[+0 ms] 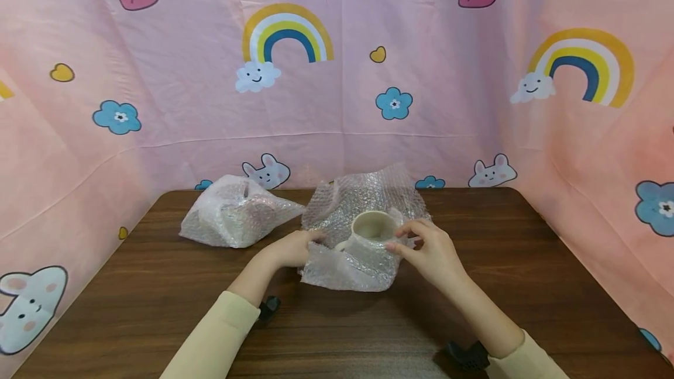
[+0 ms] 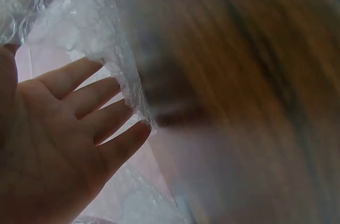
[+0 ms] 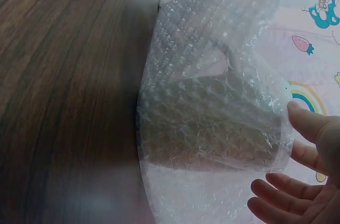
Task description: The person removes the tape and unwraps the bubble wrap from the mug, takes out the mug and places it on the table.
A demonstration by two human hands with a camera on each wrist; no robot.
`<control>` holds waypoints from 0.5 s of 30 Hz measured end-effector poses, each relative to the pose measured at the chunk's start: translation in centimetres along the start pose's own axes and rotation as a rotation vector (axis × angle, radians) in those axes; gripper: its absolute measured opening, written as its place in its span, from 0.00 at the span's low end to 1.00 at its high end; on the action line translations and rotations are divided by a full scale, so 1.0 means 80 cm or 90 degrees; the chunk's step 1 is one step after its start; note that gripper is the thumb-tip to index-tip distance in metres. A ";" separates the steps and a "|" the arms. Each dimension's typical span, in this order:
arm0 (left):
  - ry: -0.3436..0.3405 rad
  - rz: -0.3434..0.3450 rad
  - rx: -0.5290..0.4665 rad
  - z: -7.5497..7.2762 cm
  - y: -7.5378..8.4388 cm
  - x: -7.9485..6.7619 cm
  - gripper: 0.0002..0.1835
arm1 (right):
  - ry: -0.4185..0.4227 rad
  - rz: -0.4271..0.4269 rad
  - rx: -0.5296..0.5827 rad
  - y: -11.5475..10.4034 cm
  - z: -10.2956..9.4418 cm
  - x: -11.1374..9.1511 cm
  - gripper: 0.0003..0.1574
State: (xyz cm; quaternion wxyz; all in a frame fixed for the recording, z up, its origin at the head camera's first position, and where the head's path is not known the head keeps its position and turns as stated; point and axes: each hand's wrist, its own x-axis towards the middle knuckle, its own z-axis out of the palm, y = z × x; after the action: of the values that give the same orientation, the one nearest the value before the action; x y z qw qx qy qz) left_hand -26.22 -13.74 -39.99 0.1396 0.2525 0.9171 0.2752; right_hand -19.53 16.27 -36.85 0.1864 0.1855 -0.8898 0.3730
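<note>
A cream mug [image 1: 372, 226] stands upright on a sheet of bubble wrap [image 1: 363, 192], its mouth up and its handle toward the left. The sheet's near part covers the front of the mug. My left hand [image 1: 295, 248] is at the sheet's left side; in the left wrist view its fingers [image 2: 125, 147] are spread and fairly straight, with the tips touching the wrap. At the mug's right rim, the thumb and forefinger of my right hand [image 1: 430, 251] hold the edge of the wrap. The right wrist view shows the mug's side [image 3: 212, 123] through the clear bubbles.
Left of the mug, toward the back, lies a bubble-wrapped bundle [image 1: 237, 215], its contents unclear. All of it is on a dark wooden table [image 1: 326, 332]. A pink printed cloth [image 1: 342, 104] hangs behind and along both sides.
</note>
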 end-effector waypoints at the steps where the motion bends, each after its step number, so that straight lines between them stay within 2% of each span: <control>1: -0.004 0.007 0.000 0.000 0.000 -0.001 0.28 | 0.002 0.002 0.002 0.000 -0.001 -0.001 0.15; 7: -0.061 0.039 0.003 -0.002 0.003 -0.004 0.39 | 0.013 -0.017 0.006 0.002 -0.003 -0.002 0.11; 11: -0.089 0.018 0.000 0.002 0.001 -0.003 0.45 | 0.024 -0.040 0.014 0.004 -0.004 -0.003 0.08; 15: -0.118 -0.004 0.026 0.005 0.001 -0.003 0.48 | 0.030 -0.054 0.013 0.006 -0.007 -0.004 0.07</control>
State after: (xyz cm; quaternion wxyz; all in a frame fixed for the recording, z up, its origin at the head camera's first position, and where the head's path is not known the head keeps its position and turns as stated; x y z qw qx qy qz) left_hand -25.83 -13.62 -40.21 0.2196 0.2767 0.9065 0.2313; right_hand -19.37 17.07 -36.95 0.2207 0.2163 -0.8727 0.3780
